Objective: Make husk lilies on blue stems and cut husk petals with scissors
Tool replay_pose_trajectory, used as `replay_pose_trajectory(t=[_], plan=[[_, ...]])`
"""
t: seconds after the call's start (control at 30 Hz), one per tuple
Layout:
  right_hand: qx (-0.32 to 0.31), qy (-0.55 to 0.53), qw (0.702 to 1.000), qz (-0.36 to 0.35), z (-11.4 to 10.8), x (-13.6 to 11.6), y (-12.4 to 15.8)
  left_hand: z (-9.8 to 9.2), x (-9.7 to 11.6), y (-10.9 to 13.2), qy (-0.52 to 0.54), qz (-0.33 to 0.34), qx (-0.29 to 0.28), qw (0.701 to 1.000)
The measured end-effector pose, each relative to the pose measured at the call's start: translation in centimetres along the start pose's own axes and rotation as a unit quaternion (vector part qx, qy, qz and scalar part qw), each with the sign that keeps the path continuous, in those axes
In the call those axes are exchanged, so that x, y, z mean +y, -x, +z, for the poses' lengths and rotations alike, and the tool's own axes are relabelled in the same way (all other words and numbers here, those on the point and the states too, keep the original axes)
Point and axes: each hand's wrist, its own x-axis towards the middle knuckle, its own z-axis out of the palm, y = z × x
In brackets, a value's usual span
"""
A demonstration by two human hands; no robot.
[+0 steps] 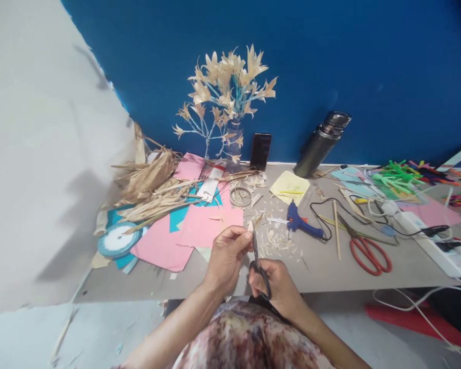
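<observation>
My left hand point(228, 254) pinches a small pale piece of dried husk point(250, 227) between thumb and fingers, above the table's front part. In my right hand point(274, 283) is a pair of black-handled scissors point(256, 261), with fingers through the handles. The blades point up and away from me, right beside the pale piece; whether they touch it is hard to tell. Small husk clippings point(278, 243) lie scattered on the table just beyond my hands. A blue glue gun point(301, 223) rests to the right of the clippings.
At left are dried husks point(149, 179), pink sheets point(211, 225) and a blue ribbon spool point(119, 239). Husk flowers point(234, 77) stand at the back near a phone point(260, 151) and a flask point(322, 143). Red-handled scissors point(370, 254), cables and a power strip point(426, 246) lie right.
</observation>
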Motion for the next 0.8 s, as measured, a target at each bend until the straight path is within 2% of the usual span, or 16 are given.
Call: replay_pose_trajectory(t=[0.2,0.47,0.8], plan=[[-0.010,0.011,1.000,-0.014,-0.14,-0.11,0.10,-0.02,-0.04,0.04,-0.003,-0.001,0.002,1.000],[-0.002,0.012,1.000,0.011,-0.25,0.37,-0.01,-0.31,0.23,0.06,-0.049,0.000,0.012,0.999],[0.004,0.017,1.000,0.008,-0.23,0.71,-0.05,-0.23,0.33,0.20,-0.048,-0.002,0.018,0.999]])
